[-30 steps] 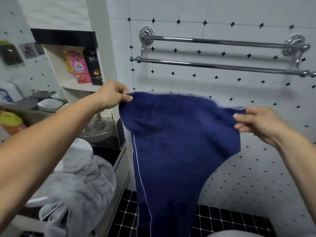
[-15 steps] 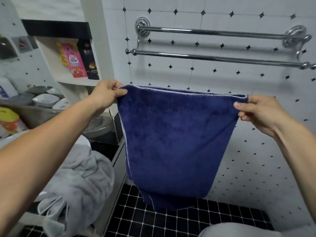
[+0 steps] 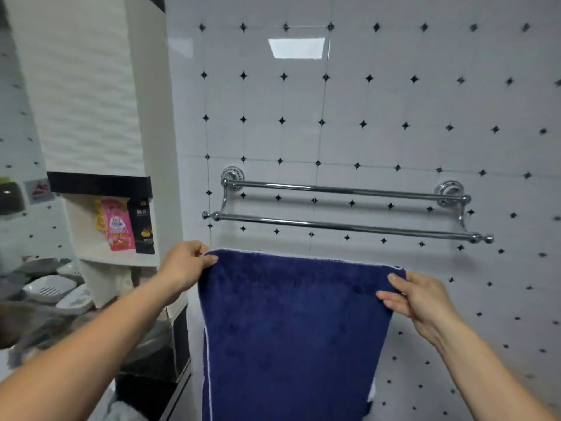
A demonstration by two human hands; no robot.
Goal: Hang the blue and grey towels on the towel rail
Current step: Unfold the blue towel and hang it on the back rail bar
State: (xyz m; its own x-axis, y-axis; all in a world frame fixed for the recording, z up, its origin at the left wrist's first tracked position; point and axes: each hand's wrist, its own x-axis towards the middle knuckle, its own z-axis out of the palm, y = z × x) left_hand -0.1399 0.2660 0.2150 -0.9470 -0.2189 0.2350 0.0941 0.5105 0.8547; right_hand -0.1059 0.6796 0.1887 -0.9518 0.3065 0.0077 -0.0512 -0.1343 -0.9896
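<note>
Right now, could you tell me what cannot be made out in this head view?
- Grey towel: only a scrap shows, cut off by the bottom edge.
- Blue towel: its lower end runs off the bottom edge.
- Shelf packets: print too small to read.

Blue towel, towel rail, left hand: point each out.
blue towel (image 3: 291, 323), head view, middle of the hanging cloth.
towel rail (image 3: 343, 226), head view, middle of the lower bar.
left hand (image 3: 185, 265), head view, back of the hand.

Pink packet (image 3: 117, 226), black box (image 3: 142, 225) — print illegible
</note>
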